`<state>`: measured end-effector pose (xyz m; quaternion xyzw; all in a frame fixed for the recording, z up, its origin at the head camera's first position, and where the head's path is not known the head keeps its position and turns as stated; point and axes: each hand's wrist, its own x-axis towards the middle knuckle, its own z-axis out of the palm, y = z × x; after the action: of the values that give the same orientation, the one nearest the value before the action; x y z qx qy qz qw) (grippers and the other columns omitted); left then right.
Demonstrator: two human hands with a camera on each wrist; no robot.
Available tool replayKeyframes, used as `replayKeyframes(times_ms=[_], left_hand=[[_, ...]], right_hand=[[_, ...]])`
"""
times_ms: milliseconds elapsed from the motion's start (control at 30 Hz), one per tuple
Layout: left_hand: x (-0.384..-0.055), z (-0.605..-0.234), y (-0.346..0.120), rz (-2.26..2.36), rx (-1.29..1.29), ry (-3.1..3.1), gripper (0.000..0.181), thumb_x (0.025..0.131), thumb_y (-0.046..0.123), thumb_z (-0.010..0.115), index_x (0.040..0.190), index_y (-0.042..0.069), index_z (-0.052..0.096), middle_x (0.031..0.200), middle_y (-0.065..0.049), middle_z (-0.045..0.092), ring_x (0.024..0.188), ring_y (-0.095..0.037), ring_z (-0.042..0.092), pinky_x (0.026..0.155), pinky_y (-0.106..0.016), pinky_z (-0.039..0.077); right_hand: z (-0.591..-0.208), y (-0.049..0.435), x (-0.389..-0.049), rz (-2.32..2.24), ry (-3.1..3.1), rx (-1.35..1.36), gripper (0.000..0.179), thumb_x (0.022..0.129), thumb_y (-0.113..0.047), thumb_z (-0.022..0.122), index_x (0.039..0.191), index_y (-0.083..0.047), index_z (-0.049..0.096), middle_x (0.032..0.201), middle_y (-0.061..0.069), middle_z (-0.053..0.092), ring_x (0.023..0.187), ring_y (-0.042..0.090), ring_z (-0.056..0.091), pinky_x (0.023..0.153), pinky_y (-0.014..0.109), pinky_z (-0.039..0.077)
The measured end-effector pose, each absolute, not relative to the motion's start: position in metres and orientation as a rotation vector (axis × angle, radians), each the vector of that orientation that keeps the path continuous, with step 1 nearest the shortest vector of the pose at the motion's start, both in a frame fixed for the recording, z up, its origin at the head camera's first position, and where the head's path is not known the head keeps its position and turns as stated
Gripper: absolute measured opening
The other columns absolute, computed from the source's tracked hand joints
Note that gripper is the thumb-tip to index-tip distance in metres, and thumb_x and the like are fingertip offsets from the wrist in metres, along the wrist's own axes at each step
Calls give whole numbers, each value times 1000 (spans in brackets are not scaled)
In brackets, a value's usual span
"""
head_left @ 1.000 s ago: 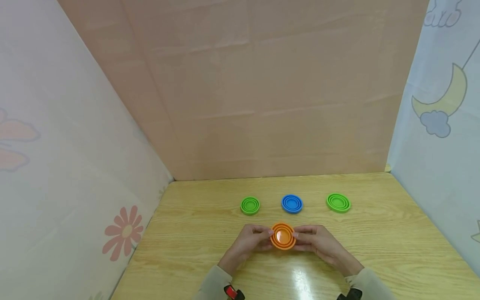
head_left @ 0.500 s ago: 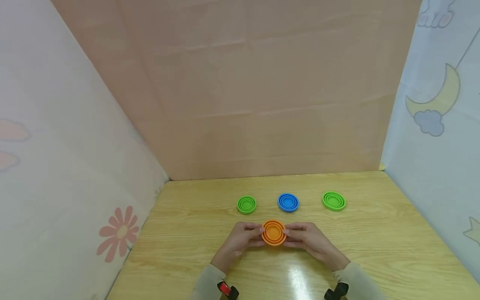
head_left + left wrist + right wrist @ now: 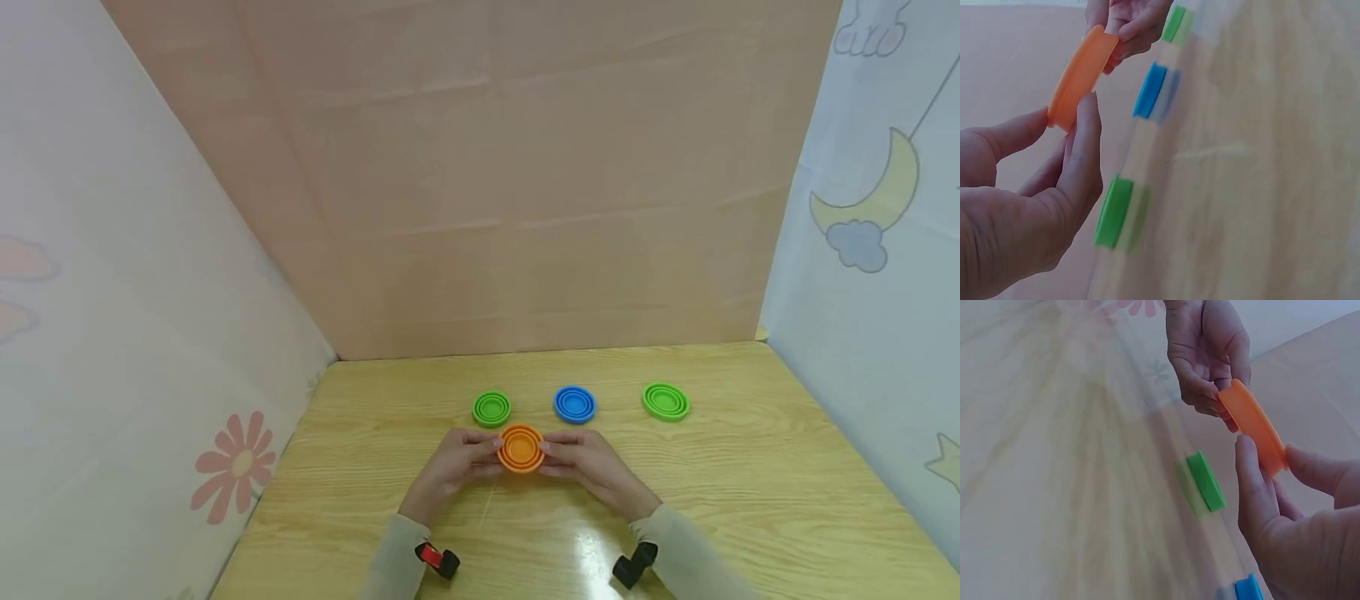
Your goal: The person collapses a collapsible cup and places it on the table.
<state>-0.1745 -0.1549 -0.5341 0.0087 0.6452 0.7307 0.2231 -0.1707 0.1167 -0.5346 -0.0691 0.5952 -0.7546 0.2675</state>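
Observation:
An orange collapsible cup [image 3: 521, 448], folded flat into concentric rings, is held above the table between both hands. My left hand [image 3: 459, 462] pinches its left edge, thumb on top and fingers beneath. On the opposite edge my right hand [image 3: 592, 467] pinches it the same way. In the left wrist view the orange cup [image 3: 1079, 78] appears edge-on, apart from the table. Beyond it a small green collapsed cup [image 3: 491, 409], a blue one [image 3: 575, 404] and a larger green one [image 3: 665, 402] lie in a row.
The wood-grain table [image 3: 360, 467] ends at a tan back panel [image 3: 525, 208]. A pale wall with a flower [image 3: 238, 464] stands on the left, another with a moon [image 3: 873, 187] on the right. Light glares off the near tabletop.
Both hands have carried the orange cup left and slightly away from the body, nearer the small green cup. Their pinch on it stays the same. The head view has shifted slightly.

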Motion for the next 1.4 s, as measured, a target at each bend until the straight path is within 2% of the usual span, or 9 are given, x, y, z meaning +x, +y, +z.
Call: replayKeyframes(times_ms=[167, 467, 667, 800, 900, 1133, 1400], left_hand=[[-186, -529, -176, 2006, 12, 1801, 29, 101, 13, 70, 121, -8, 71, 108, -8, 77, 98, -20, 77, 90, -38, 67], [-199, -520, -215, 1937, 9, 1884, 38, 103, 14, 68, 133, -10, 65, 114, -10, 77, 101, -20, 77, 95, -39, 65], [-208, -514, -239, 1919, -4, 1933, 40, 104, 15, 67, 134, -11, 64, 116, -11, 77, 102, -20, 77, 97, -42, 64], [-214, -512, -252, 1903, -10, 1951, 42, 104, 15, 66, 137, -11, 62, 115, -8, 76, 102, -19, 76, 96, -39, 65], [-220, -512, -260, 1912, -38, 1955, 41, 105, 14, 66, 137, -11, 62, 114, -7, 76, 102, -19, 76, 95, -37, 65], [-236, -510, -275, 1940, -151, 1995, 37, 106, 12, 62, 136, -10, 63, 116, -7, 73, 102, -18, 74, 102, -41, 63], [-248, -517, -301, 1912, -131, 1982, 37, 108, 13, 60, 138, -8, 62, 114, -3, 73, 103, -15, 74, 94, -32, 65]], right_hand=[[-531, 95, -183, -2059, 1591, -212, 48, 104, -12, 66, 142, 15, 54, 127, 16, 73, 112, 23, 75, 100, 39, 63], [-524, 58, -199, -2042, 1588, -229, 45, 105, -11, 63, 141, 15, 55, 130, 21, 71, 108, 24, 76, 105, 47, 59], [-520, 32, -210, -2065, 1579, -177, 39, 104, -10, 65, 136, 13, 60, 125, 21, 72, 103, 23, 77, 100, 42, 63], [-515, 18, -216, -2069, 1585, -158, 38, 104, -9, 65, 135, 13, 62, 126, 23, 71, 101, 23, 78, 97, 39, 64], [-511, 8, -221, -2061, 1604, -143, 36, 104, -8, 65, 134, 11, 64, 128, 24, 70, 101, 22, 78, 99, 40, 63], [-506, -16, -238, -2050, 1657, -121, 36, 104, -8, 65, 134, 12, 64, 128, 27, 70, 99, 22, 78, 97, 39, 64], [-506, -44, -250, -2020, 1735, -110, 33, 102, -3, 66, 129, 14, 65, 122, 29, 72, 97, 25, 78, 92, 38, 66]])
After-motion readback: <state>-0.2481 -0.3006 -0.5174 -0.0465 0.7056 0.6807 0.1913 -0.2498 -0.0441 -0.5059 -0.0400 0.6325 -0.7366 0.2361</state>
